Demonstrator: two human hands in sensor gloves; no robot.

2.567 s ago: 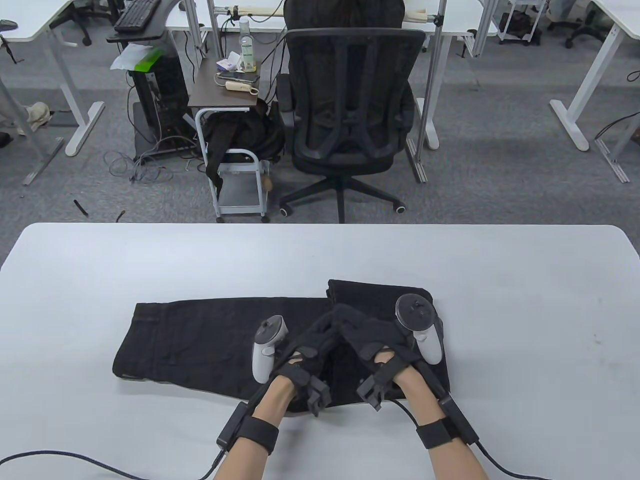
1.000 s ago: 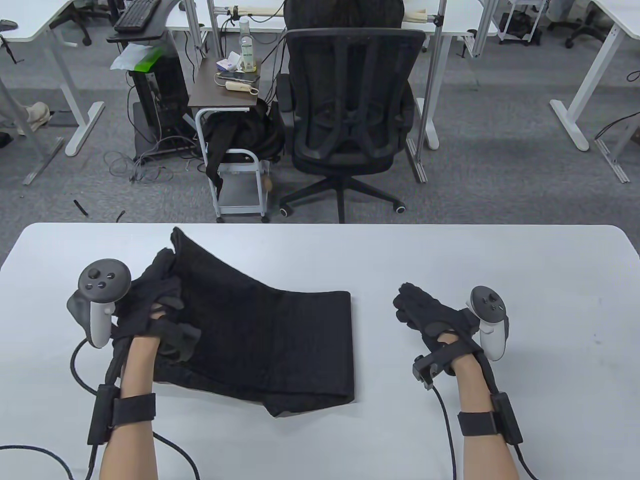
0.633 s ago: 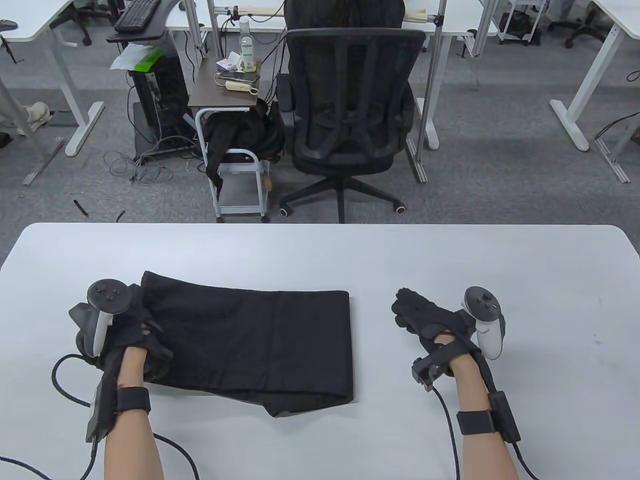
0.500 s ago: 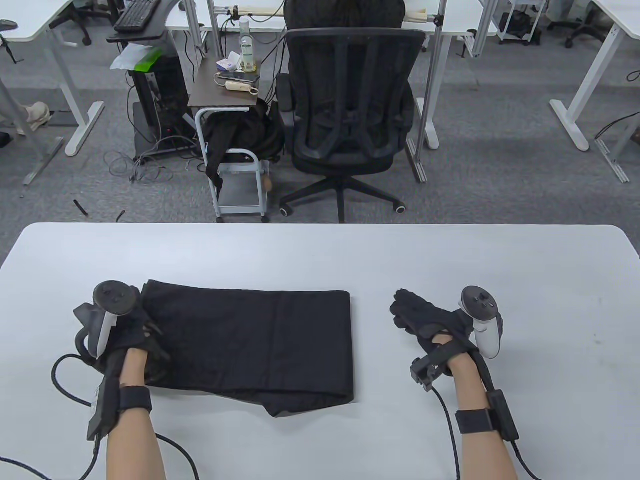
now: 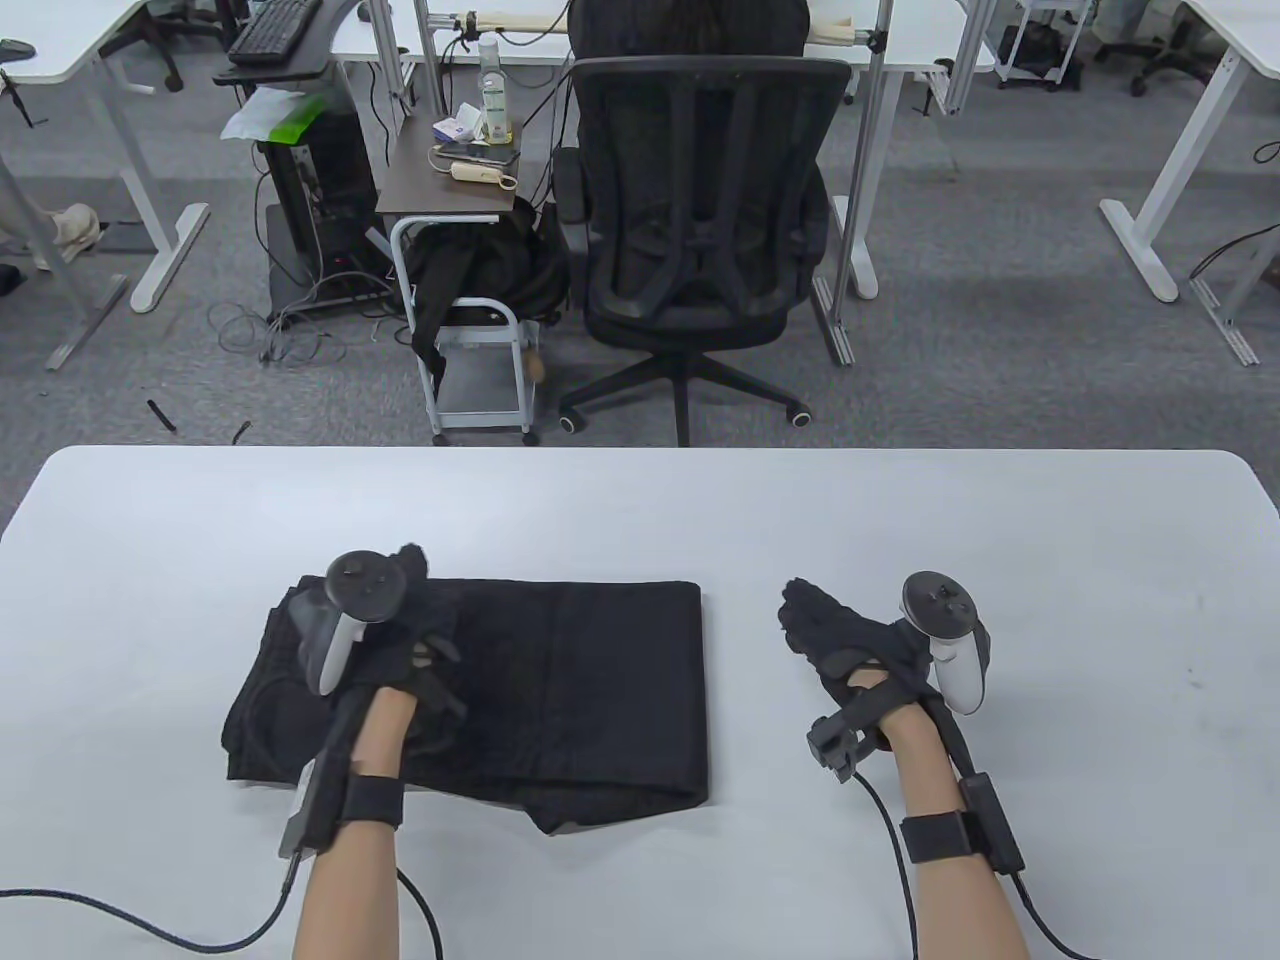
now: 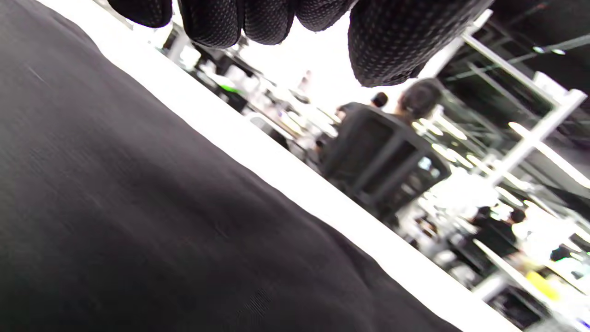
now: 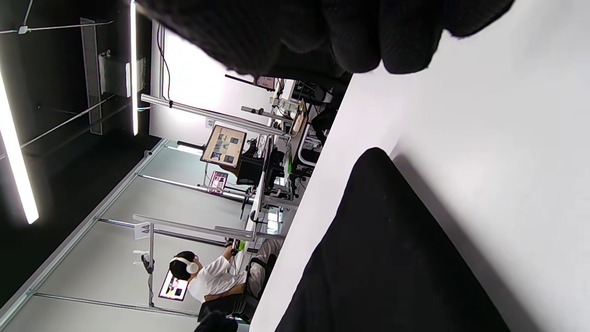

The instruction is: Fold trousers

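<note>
The black trousers (image 5: 580, 690) lie folded into a flat rectangle on the white table (image 5: 640, 500), left of centre. My left hand (image 5: 420, 610) lies over the left part of the fold, fingers reaching toward its far edge. In the left wrist view its fingers (image 6: 258, 18) hang spread just above the trousers' fabric (image 6: 138, 221) and grip nothing. My right hand (image 5: 815, 630) rests open on bare table, apart from the trousers' right edge. In the right wrist view its fingers (image 7: 350, 37) show above the table, with the folded trousers (image 7: 392, 258) below them.
A black office chair (image 5: 700, 230) and a small cart (image 5: 470, 330) stand on the floor beyond the table's far edge. Glove cables (image 5: 900, 870) trail off the near edge. Bare table lies to the right and behind the trousers.
My left hand laid the raised trouser end down flat, then moved right from the left end onto the top of the fold. My right hand has barely moved.
</note>
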